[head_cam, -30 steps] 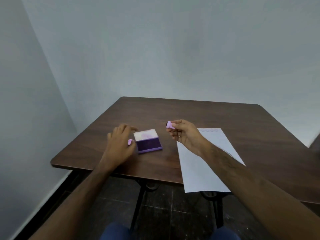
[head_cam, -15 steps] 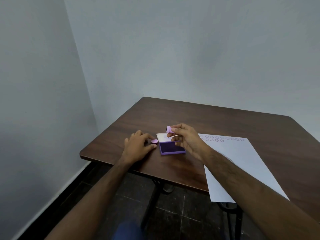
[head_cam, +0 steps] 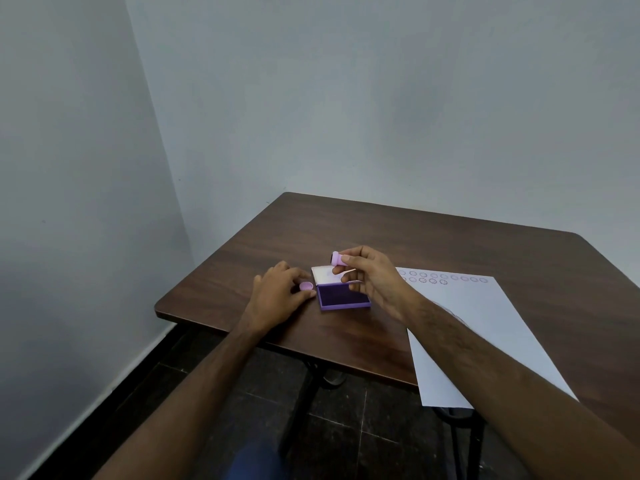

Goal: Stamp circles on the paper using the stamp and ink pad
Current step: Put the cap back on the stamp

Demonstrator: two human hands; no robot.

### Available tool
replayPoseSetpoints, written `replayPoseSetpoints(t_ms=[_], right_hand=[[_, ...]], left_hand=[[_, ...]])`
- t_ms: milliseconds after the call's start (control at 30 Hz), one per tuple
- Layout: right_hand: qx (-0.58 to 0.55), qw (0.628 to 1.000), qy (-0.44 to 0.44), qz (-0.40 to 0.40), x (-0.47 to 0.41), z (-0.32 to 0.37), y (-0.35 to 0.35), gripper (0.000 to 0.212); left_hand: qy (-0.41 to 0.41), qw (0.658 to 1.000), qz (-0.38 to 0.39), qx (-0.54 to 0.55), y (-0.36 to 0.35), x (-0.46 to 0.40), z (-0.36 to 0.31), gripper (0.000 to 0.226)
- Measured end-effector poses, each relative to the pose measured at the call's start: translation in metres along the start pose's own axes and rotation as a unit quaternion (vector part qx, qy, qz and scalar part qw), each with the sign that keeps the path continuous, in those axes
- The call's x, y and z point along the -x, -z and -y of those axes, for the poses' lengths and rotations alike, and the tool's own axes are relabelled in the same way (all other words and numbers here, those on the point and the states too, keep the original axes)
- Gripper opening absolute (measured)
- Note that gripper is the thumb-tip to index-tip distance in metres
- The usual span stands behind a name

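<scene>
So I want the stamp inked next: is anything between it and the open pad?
Nothing visible. The right hand holds the stamp above the ink pad, whose lid is flipped back. The left hand and small cap sit beside the pad.

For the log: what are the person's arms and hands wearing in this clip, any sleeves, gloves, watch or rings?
Both forearms are bare as far up as the frame shows, with no sleeves in view. The left hand and right hand have no gloves, and no watch or wristband shows on either wrist. Any ring is too small to tell at this moment.
</scene>
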State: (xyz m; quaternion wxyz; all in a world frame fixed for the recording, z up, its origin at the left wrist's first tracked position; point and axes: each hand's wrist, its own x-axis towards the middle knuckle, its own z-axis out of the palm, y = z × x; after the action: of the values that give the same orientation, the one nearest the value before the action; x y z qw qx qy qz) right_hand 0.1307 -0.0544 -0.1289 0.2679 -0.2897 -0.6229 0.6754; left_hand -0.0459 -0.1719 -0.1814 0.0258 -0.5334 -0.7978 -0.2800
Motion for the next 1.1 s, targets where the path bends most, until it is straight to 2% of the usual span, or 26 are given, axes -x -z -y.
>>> replayPoseSetpoints(t_ms=[233, 400, 600, 833, 1100], right_hand=[[0.002, 1.0, -0.002, 0.0, 0.001, 0.001, 0.0, 0.013], [-0.01, 0.999, 0.026, 0.022, 0.006, 0.002, 0.001, 0.012], [0.022, 0.997, 0.064, 0.022, 0.012, 0.005, 0.006, 0.013], [0.033, 0.996, 0.074, 0.031, 0.016, 0.005, 0.007, 0.007], [0.104, 0.99, 0.096, 0.021, 0.019, 0.009, 0.005, 0.021]], left_hand=[[0.01, 0.998, -0.024, 0.065, 0.007, 0.004, -0.006, 0.015], [-0.076, 0.976, -0.093, 0.183, 0.011, 0.014, -0.023, 0.023], [-0.048, 0.943, -0.12, 0.306, 0.018, 0.009, -0.044, 0.031], [-0.053, 0.937, -0.129, 0.319, 0.018, 0.011, -0.052, 0.037], [-0.086, 0.932, -0.136, 0.326, 0.025, 0.012, -0.057, 0.042]])
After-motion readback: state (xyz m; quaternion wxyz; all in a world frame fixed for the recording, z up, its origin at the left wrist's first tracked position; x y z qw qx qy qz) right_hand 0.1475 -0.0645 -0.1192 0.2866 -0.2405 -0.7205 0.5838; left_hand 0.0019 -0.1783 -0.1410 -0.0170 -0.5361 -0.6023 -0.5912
